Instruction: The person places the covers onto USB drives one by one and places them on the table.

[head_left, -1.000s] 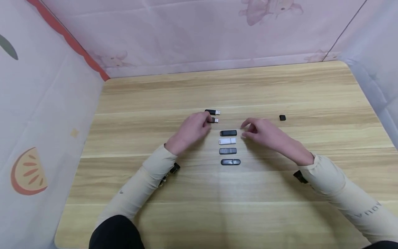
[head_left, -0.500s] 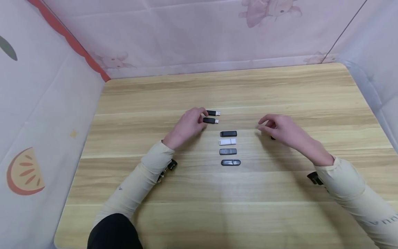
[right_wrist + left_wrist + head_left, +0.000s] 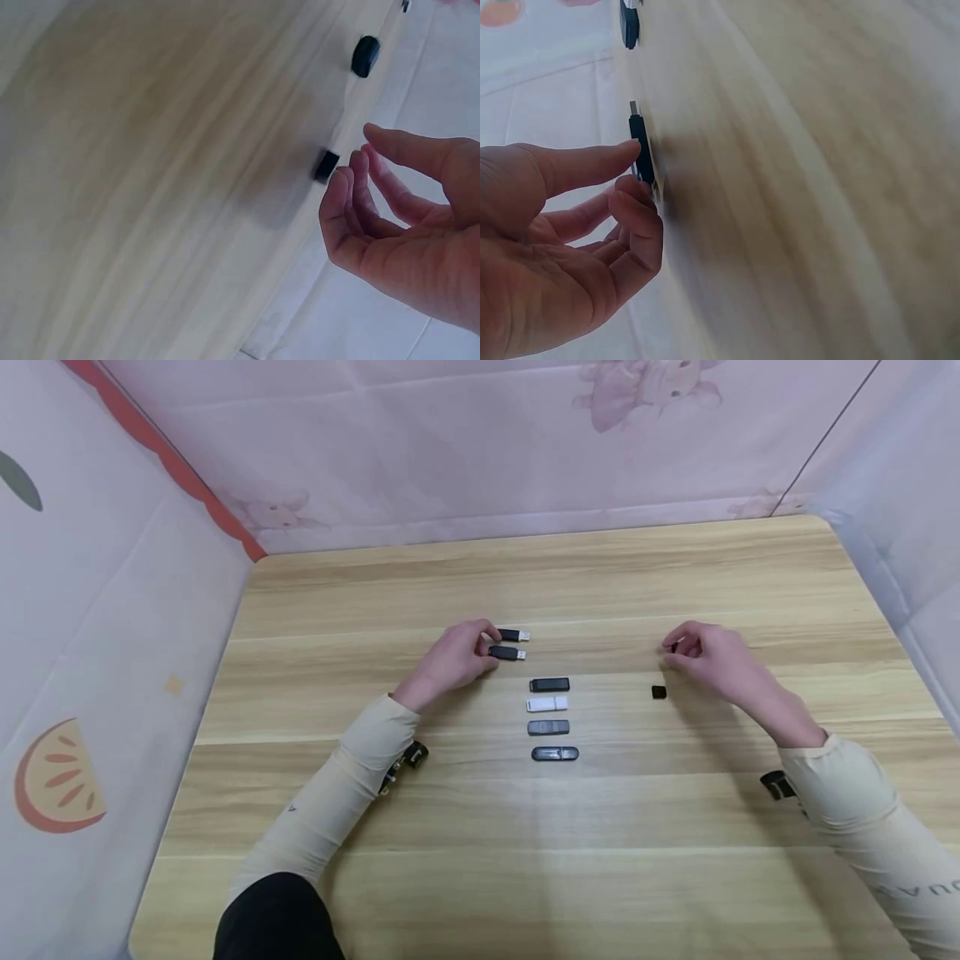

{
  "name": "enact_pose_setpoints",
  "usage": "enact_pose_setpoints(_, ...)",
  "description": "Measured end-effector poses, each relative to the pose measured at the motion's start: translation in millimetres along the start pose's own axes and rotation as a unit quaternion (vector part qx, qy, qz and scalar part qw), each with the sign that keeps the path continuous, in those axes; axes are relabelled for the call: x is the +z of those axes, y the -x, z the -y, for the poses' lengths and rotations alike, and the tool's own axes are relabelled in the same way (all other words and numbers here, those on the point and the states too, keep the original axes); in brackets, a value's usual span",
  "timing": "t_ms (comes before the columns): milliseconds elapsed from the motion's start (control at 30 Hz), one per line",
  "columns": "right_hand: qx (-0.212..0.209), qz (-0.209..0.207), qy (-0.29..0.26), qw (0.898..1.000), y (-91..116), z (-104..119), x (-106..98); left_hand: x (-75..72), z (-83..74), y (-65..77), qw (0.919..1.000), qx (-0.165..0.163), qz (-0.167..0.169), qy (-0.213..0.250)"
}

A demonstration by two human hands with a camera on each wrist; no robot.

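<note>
My left hand (image 3: 452,667) is at the left end of an uncapped black USB stick (image 3: 506,653), with thumb and index finger on either side of it. In the left wrist view, my thumb overlaps this stick (image 3: 643,150). Just behind it lies a second uncapped black USB stick (image 3: 513,635), its left end partly hidden by my index finger. Over to the right, my right hand (image 3: 716,664) has its bent fingertips right at a small black cap (image 3: 326,166), the thumb apart from it. Another black cap (image 3: 658,692) lies closer to me on the wooden table.
Several capped USB sticks lie in a column in front of me: a black one (image 3: 550,685), a white one (image 3: 547,704), a grey one (image 3: 548,727) and a dark rounded one (image 3: 555,753). Cloth walls (image 3: 450,452) rise behind the table (image 3: 420,860).
My right hand has moved right, away from the USB sticks to the black cap; the other cap has come into view beside it. My left hand has drawn back slightly left along the uncapped stick.
</note>
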State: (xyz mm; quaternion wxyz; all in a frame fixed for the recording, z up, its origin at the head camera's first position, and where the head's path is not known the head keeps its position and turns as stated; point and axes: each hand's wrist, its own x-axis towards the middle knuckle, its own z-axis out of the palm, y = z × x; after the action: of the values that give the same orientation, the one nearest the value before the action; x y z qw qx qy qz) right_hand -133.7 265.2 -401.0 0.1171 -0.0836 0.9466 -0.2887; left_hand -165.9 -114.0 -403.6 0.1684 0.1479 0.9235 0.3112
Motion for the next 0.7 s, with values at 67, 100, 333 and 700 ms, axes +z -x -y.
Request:
enact_pose_setpoints(67,0.002,-0.008,0.001,1.0,-0.7,-5.4,-0.7,0.6,0.6,-0.2,1.0,-0.001,0.003,-0.001)
enact_pose_setpoints(100,0.001,-0.012,-0.001,1.0,-1.0,-7.7,-1.1,0.9,0.9,-0.4,1.0,-0.001,0.003,-0.002)
enact_pose_setpoints(333,0.001,-0.033,-0.009,0.999,-3.7,-19.7,-1.7,3.3,2.8,-2.0,1.0,-0.003,0.002,-0.007)
enact_pose_setpoints(700,0.016,-0.012,0.01,1.0,-6.0,-25.5,-5.7,5.0,2.9,-2.5,1.0,-0.004,0.001,-0.007)
